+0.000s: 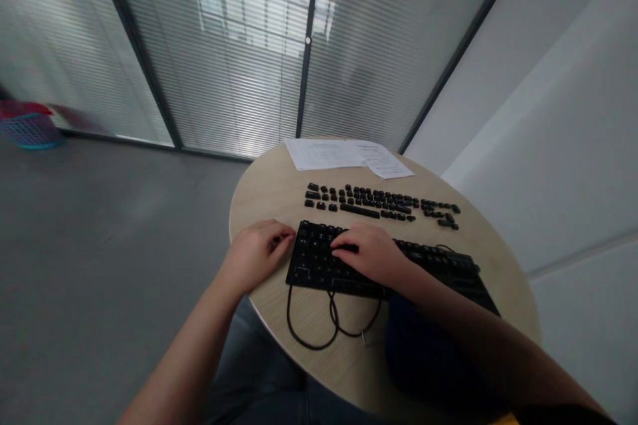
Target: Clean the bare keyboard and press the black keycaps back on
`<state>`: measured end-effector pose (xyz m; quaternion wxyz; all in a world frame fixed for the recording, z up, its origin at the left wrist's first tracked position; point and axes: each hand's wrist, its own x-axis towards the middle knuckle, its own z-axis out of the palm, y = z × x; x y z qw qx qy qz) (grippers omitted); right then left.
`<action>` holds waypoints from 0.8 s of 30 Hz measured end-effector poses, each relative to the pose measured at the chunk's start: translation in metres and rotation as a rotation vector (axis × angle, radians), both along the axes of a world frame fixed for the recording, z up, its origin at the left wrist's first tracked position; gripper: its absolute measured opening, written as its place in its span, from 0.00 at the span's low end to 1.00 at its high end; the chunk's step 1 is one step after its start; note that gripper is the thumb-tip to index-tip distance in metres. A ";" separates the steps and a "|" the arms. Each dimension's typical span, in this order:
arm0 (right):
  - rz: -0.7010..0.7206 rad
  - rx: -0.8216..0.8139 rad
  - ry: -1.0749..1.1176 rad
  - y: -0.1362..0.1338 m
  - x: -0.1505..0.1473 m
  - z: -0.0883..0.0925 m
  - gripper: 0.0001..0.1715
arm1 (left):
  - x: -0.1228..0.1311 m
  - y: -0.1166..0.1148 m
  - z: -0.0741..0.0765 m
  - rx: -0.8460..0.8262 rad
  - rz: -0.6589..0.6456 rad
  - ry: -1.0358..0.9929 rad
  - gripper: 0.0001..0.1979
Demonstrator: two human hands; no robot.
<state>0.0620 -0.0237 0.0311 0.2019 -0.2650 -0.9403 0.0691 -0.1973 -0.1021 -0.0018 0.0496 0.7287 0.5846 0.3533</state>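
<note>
A black keyboard (319,265) lies on a round light wooden table (269,192), its black cable (319,329) looping toward the near edge. My left hand (256,249) rests at the keyboard's left end, fingers curled against its edge. My right hand (371,252) lies on top of the keyboard's middle, fingers bent down onto the keys. Beyond the keyboard, several loose black keycaps (379,202) are laid out in rows on the table.
Two white paper sheets (343,154) lie at the table's far edge. Glass walls with blinds stand behind, a white wall to the right. A blue basket (30,129) sits on the grey floor far left. A dark blue object (423,345) lies under my right forearm.
</note>
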 end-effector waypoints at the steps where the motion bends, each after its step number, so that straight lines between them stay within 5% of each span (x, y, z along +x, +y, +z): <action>1: 0.007 0.005 0.003 -0.001 0.000 -0.001 0.04 | 0.001 -0.001 0.000 -0.007 0.010 0.002 0.11; 11: 0.079 0.013 0.090 -0.001 -0.001 -0.013 0.05 | 0.013 -0.031 -0.011 -0.046 0.153 -0.092 0.12; 24: 0.123 0.070 0.178 -0.002 0.000 -0.019 0.06 | 0.035 -0.057 -0.020 0.097 0.135 -0.124 0.10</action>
